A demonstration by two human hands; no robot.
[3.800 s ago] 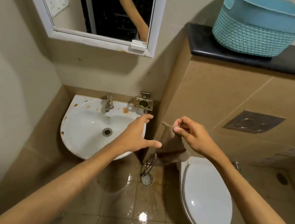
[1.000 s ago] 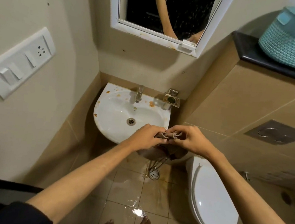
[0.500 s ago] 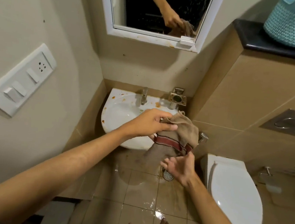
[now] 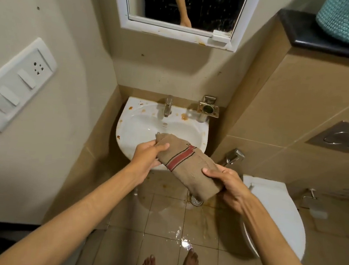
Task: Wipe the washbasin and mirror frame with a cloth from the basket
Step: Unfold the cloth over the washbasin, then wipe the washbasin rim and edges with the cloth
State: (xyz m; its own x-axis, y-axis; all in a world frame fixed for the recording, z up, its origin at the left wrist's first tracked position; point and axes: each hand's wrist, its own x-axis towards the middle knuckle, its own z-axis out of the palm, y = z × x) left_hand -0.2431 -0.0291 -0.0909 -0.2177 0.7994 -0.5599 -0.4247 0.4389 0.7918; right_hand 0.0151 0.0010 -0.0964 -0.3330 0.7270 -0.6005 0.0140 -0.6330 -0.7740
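A brown cloth (image 4: 189,165) with a red stripe is stretched, folded, between both hands over the front rim of the white washbasin (image 4: 136,127). My left hand (image 4: 146,157) grips its far end. My right hand (image 4: 226,185) grips its near end. The basin carries brown stains around the tap (image 4: 168,106). Above it hangs the mirror in a white frame (image 4: 170,29), stained along the bottom edge. The teal basket (image 4: 348,20) stands on a dark ledge at the top right.
A white toilet (image 4: 276,217) with its lid down sits to the right. A switch panel (image 4: 15,84) is on the left wall. A flush plate (image 4: 342,136) and a spray fitting (image 4: 233,156) are on the tiled right wall. The floor tiles (image 4: 161,222) are wet, with a drain (image 4: 196,199).
The cloth hung loose from my left hand half a second ago; now it is folded flat and both hands hold its ends. My right hand has closed on the lower end.
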